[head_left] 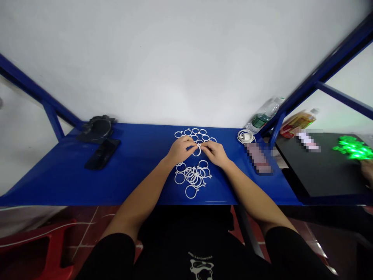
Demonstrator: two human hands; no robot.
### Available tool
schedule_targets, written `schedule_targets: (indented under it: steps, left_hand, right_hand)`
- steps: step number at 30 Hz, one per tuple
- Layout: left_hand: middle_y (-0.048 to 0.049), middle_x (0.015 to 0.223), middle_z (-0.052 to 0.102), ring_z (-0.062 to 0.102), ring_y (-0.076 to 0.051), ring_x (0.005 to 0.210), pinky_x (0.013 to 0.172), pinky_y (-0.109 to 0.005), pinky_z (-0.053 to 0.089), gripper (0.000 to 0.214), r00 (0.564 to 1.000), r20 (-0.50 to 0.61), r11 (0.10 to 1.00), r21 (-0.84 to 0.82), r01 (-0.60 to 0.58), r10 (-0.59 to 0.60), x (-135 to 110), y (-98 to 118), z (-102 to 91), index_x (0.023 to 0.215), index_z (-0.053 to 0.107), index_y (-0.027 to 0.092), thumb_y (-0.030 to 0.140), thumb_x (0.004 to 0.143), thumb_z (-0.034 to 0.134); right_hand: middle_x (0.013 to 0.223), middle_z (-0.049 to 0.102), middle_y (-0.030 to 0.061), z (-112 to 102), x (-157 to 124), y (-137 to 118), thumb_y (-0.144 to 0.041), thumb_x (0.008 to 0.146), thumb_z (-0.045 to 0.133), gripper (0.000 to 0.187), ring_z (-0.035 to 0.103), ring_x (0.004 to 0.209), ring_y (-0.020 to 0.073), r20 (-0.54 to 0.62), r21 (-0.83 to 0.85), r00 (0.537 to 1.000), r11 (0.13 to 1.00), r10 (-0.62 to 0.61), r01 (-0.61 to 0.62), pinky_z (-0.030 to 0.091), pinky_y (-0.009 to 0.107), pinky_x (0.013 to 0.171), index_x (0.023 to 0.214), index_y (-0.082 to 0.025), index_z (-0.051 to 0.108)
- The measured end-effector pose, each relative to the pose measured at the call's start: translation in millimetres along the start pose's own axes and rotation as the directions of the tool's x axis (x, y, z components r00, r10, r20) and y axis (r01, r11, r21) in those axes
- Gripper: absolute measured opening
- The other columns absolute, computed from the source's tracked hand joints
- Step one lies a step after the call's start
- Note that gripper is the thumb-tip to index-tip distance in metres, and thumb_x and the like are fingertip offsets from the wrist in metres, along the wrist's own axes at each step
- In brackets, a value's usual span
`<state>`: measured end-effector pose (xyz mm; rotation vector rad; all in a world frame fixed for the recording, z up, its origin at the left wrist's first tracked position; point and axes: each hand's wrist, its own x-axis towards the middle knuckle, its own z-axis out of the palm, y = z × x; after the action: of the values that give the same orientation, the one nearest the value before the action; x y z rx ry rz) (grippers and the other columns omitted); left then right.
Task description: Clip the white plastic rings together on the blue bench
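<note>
Between my two hands is a white plastic curtain ring (pixel 197 153) with a small clip at its top. The fingertips of my left hand (pixel 181 150) pinch the clip from the left. From the other side, my right hand (pixel 216 153) grips the same ring near its clip. Just beyond my hands lies a group of similar white rings (pixel 195 131), partly covered by my fingers. Closer to me, a looser pile of white rings (pixel 194 178) overlaps on the blue table (pixel 140 163), one ring lying a little apart at the front.
At the left are a black phone (pixel 102 154) and a dark round object (pixel 99 127). To the right stand a coiled white cable with charger (pixel 246 136), a water bottle (pixel 262 116) and a blurred flat item (pixel 259 158). Another person's hand (pixel 367 169) is beside green glowing pieces (pixel 354 147).
</note>
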<state>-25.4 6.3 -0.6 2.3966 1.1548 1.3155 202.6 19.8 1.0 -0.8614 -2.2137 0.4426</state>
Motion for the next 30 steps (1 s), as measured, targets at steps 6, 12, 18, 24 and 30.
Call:
schedule_targets:
  steps: [6,12,18,24,30]
  left_hand:
    - [-0.0052,0.097,0.075,0.068,-0.020,0.093,0.089,-0.039,0.053,0.014,0.994,0.087,0.998,0.025,-0.060,0.058,-0.8,3.3,4.3,0.094,0.076,0.022,0.024,0.098,0.063]
    - [-0.0064,0.095,0.076,0.068,-0.019,0.092,0.089,-0.038,0.053,0.027,0.986,0.162,0.999,-0.022,-0.045,0.048,0.6,8.3,1.0,0.090,0.075,0.021,0.026,0.103,0.052]
    - [-0.0043,0.092,0.077,0.069,-0.018,0.087,0.087,-0.037,0.051,0.031,0.986,0.165,1.000,0.009,-0.012,0.010,1.9,7.6,1.9,0.085,0.077,0.023,0.029,0.102,0.052]
    - [-0.0035,0.090,0.077,0.068,-0.017,0.085,0.085,-0.036,0.051,0.027,0.983,0.183,1.000,0.017,-0.017,0.014,0.2,4.7,3.9,0.081,0.077,0.023,0.026,0.097,0.055]
    - [-0.0030,0.090,0.077,0.068,-0.019,0.086,0.088,-0.039,0.048,0.024,0.982,0.187,0.998,0.058,-0.017,0.006,-0.9,6.4,6.2,0.080,0.077,0.023,0.023,0.094,0.057]
  right_hand:
    - [0.090,0.076,0.0052,2.0,-1.1,2.4,-0.039,0.103,0.058,0.024,0.066,0.071,0.0169,0.003,0.029,1.000,0.999,0.024,-0.024,0.049,0.029,0.067,0.107,-0.023,0.075]
    - [0.087,0.076,0.0055,2.6,-1.6,3.1,-0.037,0.102,0.057,0.023,0.068,0.076,0.0184,0.026,-0.006,1.000,1.000,-0.004,0.004,0.049,0.030,0.070,0.103,-0.023,0.076]
    - [0.095,0.077,0.0069,-1.1,-1.2,-0.3,-0.032,0.103,0.055,0.023,0.070,0.084,0.0203,0.072,-0.040,0.997,0.999,-0.014,0.017,0.052,0.032,0.076,0.107,-0.023,0.075]
    - [0.099,0.078,0.0072,-4.5,0.6,-4.5,-0.035,0.107,0.049,0.028,0.071,0.089,0.0207,0.124,-0.022,0.992,0.999,-0.023,0.026,0.052,0.032,0.080,0.107,-0.023,0.074]
    - [0.091,0.076,0.0066,-1.9,1.5,-2.0,-0.038,0.106,0.054,0.025,0.068,0.080,0.0195,0.108,-0.018,0.994,1.000,-0.013,0.015,0.050,0.031,0.074,0.098,-0.022,0.071]
